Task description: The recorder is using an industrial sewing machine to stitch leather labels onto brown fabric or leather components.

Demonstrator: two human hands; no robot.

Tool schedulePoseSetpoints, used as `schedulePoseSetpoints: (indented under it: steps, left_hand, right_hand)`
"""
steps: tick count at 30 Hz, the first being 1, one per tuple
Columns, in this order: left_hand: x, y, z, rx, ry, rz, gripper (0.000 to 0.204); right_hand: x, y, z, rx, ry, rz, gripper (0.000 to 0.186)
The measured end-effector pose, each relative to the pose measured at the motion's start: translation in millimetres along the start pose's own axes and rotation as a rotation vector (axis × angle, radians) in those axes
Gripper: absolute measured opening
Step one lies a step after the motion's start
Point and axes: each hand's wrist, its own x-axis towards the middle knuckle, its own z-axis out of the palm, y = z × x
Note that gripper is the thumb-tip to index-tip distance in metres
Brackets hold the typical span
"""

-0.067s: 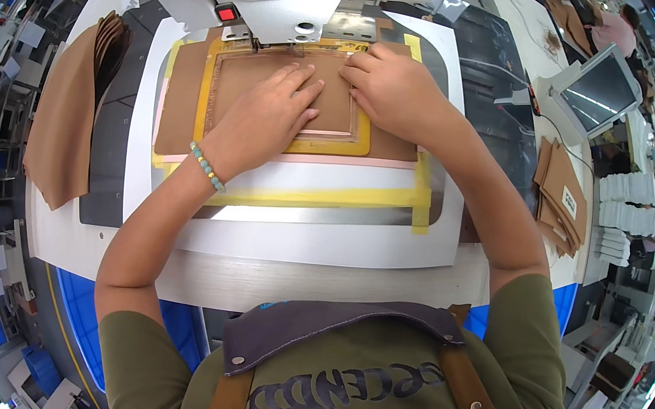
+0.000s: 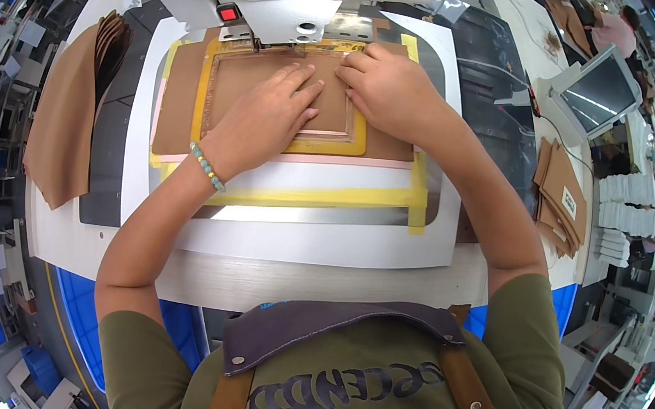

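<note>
A yellow-edged frame (image 2: 364, 139) with a clear inner border lies on brown fabric (image 2: 236, 81), under the head of a white sewing machine (image 2: 298, 23). My left hand (image 2: 265, 109), with a beaded bracelet at its wrist, rests flat on the fabric inside the frame, fingers stretched out. My right hand (image 2: 388, 88) is at the frame's upper right corner, fingers bent and pressed together; what they pinch, if anything, is hidden. Beneath lies a white sheet (image 2: 323, 241) with yellow tape (image 2: 312, 194) along the near side.
A folded stack of brown pieces (image 2: 66, 112) stands at the left. On the right lie more brown pieces (image 2: 558, 193) with a white label, below a tilted screen (image 2: 603, 92). Blue bins (image 2: 80, 321) show under the near table edge. Another person (image 2: 615, 31) sits at the far right.
The white sheet, fabric and frame have shifted slightly left. My right hand has moved slightly left with them, while my left hand stays nearly in place.
</note>
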Motion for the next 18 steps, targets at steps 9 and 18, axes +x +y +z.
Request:
schedulePoseSetpoints:
  steps: [9, 18]
  left_hand:
    - [15, 10, -12, -0.028, 0.014, -0.01, 0.039]
    - [25, 14, -16, 0.004, 0.009, -0.051, 0.039]
  right_hand:
    - [0, 3, -11, 0.034, 0.073, -0.065, 0.031]
    - [-31, 8, -46, 0.224, 0.036, 0.008, 0.031]
